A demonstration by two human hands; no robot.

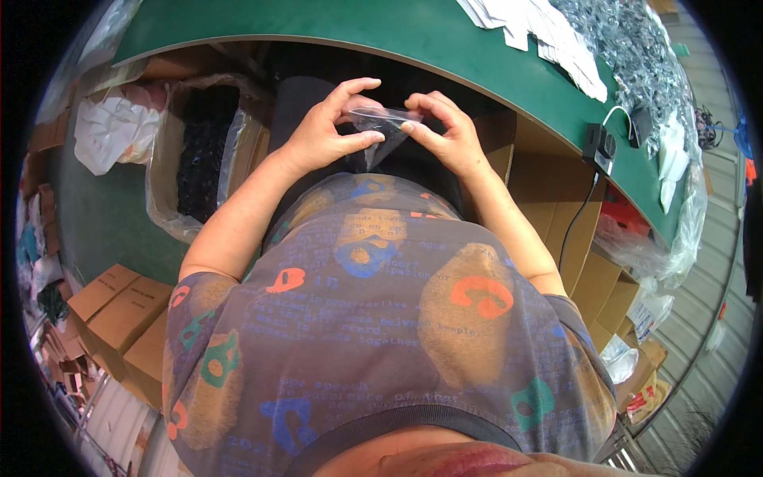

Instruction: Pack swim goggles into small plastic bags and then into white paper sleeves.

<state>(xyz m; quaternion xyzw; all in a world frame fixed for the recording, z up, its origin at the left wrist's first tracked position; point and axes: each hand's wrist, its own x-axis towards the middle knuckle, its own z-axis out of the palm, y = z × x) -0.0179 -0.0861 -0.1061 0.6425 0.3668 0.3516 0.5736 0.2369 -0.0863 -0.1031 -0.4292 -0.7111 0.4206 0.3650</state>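
Head view showed the left hand (324,131) and the right hand (445,131) pinching a small clear plastic bag (380,123) between thumbs and fingertips, held up in front of the lap just below the green table (381,32) edge. To my eye the pinch wanted to stay light and near the bag's mouth. Left of the grip stood a lined carton of dark pieces (205,151); beyond it, white papers (548,36) lay on the tabletop.
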